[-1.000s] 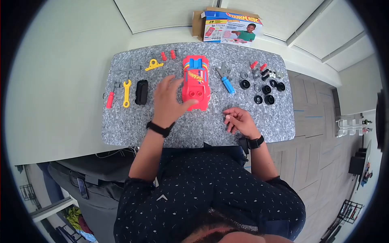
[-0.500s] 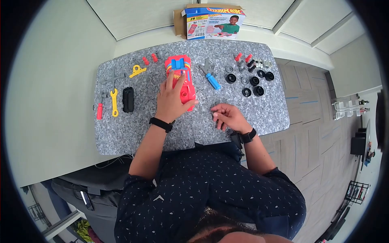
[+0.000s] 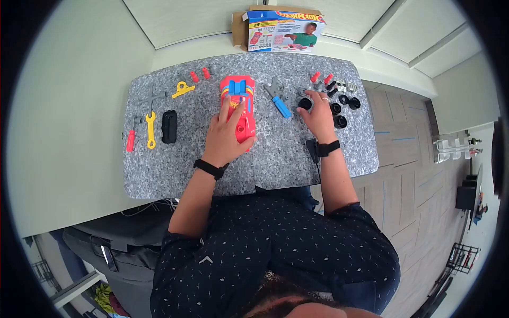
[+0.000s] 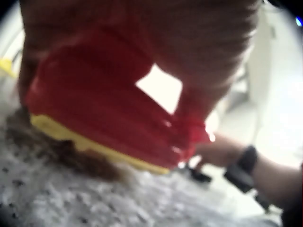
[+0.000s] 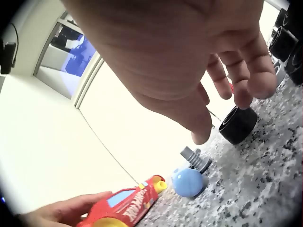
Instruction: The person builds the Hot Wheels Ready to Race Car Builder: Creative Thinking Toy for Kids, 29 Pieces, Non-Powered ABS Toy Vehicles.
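Red plastic shows under the left hand [image 3: 225,139] in the head view: the red toy car [image 3: 249,117] sits upright on the speckled counter [image 3: 275,153], with two fingers spread apart over its top and the thumb at its side. That hold is little changed. The right hand [image 3: 319,117] has moved forward from the near part of the counter to a black wheel [image 3: 305,104], which now lies within its reach. The blue-handled tool [image 3: 281,107] lies between car and right hand; more wheels [image 3: 340,122] lie beyond that hand, and a yellow wrench [image 3: 150,130] is off to the left.

In the left wrist view, blurred, the palm covers the car, whose yellow lower edge is near the counter.

In the right wrist view, the thumb and fingers are apart above the wheel; whether a fingertip touches it, I cannot tell. A grey ridged piece [image 5: 195,158] stands nearby.
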Demonstrator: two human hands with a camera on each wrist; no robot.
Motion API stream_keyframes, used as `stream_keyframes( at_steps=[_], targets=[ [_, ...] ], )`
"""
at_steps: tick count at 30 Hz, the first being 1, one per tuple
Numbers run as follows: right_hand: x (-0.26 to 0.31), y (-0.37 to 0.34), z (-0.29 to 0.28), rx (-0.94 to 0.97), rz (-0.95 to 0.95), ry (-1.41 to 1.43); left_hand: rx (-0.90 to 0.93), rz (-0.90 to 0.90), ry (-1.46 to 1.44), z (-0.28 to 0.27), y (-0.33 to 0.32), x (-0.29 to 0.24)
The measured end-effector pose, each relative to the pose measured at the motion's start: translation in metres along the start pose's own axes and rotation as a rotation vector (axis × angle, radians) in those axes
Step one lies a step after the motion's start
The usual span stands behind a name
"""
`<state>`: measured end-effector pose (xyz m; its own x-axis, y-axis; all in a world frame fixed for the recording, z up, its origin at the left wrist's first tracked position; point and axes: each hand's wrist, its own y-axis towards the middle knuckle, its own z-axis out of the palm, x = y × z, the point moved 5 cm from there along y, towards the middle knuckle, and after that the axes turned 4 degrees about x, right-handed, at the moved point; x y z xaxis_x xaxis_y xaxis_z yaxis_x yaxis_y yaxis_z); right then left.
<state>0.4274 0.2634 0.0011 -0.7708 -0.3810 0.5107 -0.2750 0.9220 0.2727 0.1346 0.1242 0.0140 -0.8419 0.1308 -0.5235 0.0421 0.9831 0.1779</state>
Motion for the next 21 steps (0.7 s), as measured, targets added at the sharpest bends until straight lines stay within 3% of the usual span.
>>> stream_keyframes(
  at_steps=[3,9,14,19,21],
  targets=[
    [-0.001,0.001,0.014,0.086,0.092,-0.036,0.073,-0.038,0.006,-0.004,-0.018,-0.001],
    [-0.01,-0.006,0.007,0.096,0.036,0.052,0.086,-0.085,0.476,-0.023,-0.063,-0.005],
    [0.014,-0.007,-0.014,0.198,0.169,0.485,0.146,-0.185,0.262,-0.032,-0.071,0.011],
    [0.049,-0.01,-0.02,0.274,-0.092,0.785,0.112,-0.012,0.12,-0.043,-0.068,0.037],
    [0.065,-0.014,-0.019,0.362,-0.231,0.762,0.097,0.075,0.0,-0.057,-0.067,0.038]
  ],
)
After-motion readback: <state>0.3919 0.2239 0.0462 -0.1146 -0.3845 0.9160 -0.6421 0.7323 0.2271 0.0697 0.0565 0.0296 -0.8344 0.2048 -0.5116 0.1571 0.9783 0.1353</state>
